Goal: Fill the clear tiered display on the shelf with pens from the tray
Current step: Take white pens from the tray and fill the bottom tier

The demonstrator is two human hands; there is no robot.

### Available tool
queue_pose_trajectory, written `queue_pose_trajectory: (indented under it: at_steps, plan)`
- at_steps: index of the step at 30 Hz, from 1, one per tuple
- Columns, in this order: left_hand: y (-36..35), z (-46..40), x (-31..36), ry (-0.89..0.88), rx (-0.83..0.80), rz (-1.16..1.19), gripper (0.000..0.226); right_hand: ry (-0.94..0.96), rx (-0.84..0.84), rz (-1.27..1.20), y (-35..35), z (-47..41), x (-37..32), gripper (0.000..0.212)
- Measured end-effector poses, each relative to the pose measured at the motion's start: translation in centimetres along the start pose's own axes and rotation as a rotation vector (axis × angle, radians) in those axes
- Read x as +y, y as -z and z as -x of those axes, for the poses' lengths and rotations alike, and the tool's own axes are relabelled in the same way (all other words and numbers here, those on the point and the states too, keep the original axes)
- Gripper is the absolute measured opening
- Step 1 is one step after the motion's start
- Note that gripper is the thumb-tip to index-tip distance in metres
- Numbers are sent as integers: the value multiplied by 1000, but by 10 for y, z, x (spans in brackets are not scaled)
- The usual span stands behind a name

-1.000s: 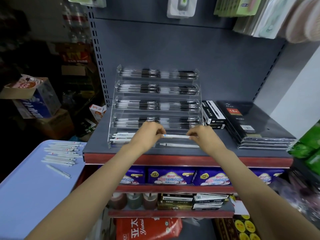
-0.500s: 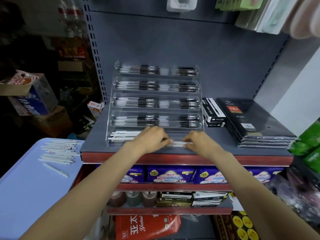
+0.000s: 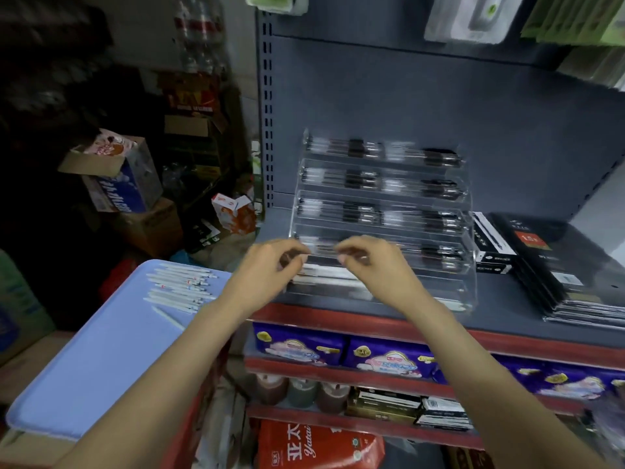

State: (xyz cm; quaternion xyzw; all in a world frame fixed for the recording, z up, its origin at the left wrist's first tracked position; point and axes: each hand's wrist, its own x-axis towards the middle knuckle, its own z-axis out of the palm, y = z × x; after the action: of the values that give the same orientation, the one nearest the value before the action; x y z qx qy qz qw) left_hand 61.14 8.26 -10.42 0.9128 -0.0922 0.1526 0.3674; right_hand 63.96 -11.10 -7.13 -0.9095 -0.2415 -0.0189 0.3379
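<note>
The clear tiered display [image 3: 470,265] stands on the grey shelf. Its upper tiers hold rows of black pens [image 3: 358,181], and white pens [image 3: 324,277] lie in the bottom tier. My left hand [image 3: 270,270] and my right hand [image 3: 370,265] hover close together just above the left part of the bottom tier. Their fingers are loosely curled and I see nothing in them. The picture is blurred by motion. A light blue tray [image 3: 101,353] at the lower left carries several white pens [image 3: 181,287].
Black pen boxes [image 3: 490,245] and a stack of dark notebooks [image 3: 568,275] lie right of the display. The shelf's red front edge [image 3: 372,324] runs below my hands, with purple packets [image 3: 297,345] beneath. Cardboard boxes [image 3: 115,174] fill the dark left side.
Both hands laid the white pen into the bottom tier, let go and lifted off it. The camera has swung to the left, so the display now sits further right.
</note>
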Motion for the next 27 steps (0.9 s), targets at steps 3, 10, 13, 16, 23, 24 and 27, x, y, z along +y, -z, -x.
queue_pose_trajectory:
  at_steps: [3, 10, 13, 16, 23, 24, 27]
  plan:
    - [45, 25, -49, 114, 68, -41, 14, 80, -23, -46, -50, -21, -50, 22]
    - [110, 76, -193, 428, 63, -177, 17, 110, -198, -107, -206, -62, -124, 27]
    - [117, 87, -247, 459, -34, -245, 24, 2, -320, -5, -270, -81, -121, 32]
    - [109, 96, -291, 401, -286, -342, 38, -114, -385, 120, -319, -92, -108, 42]
    - [81, 108, -351, 121, -544, -521, 56, -205, -469, 354, -374, -104, -92, 49]
    - [80, 111, -355, 114, -511, -518, 54, -208, -455, 385, -376, -104, -93, 46]
    - [84, 117, -363, 104, -387, -461, 50, -214, -446, 453, -382, -107, -94, 39]
